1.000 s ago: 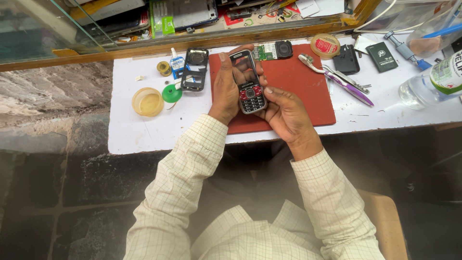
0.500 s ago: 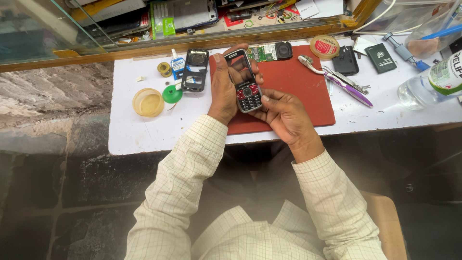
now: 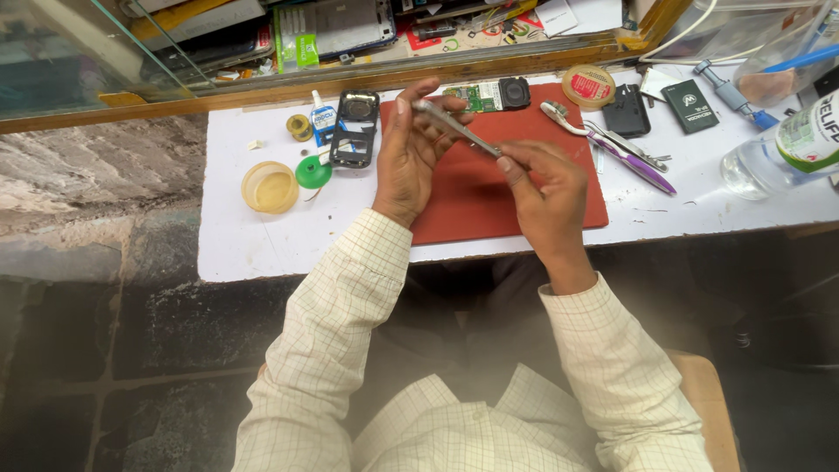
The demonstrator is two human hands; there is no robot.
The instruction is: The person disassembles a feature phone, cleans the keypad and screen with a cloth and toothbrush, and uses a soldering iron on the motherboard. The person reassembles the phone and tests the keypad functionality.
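Seen from your head camera, you hold a slim grey mobile phone (image 3: 456,128) edge-on above the red work mat (image 3: 524,197), gripped at both ends. Your left hand (image 3: 411,149) is closed around the phone's far end, thumb and fingers curled over it, while your right hand (image 3: 546,188) pinches the near end between thumb and fingertips. The phone hangs tilted over the mat, clear of its surface. The mat lies on a white desk (image 3: 262,245). To the left of your left hand sit a black phone frame (image 3: 356,129), a small glue bottle (image 3: 323,118), a green round cap (image 3: 313,172) and a shallow yellowish dish (image 3: 270,187). At the mat's far edge rests a green circuit board (image 3: 476,94) with a dark round part beside it. To the right lie a white toothbrush (image 3: 568,120) and purple-handled tweezers (image 3: 634,162), with a round tin (image 3: 588,86), a black battery (image 3: 626,111) and a clear plastic bottle (image 3: 778,153) beyond. You wear a pale checked shirt (image 3: 350,332), both sleeves reaching the wrists.
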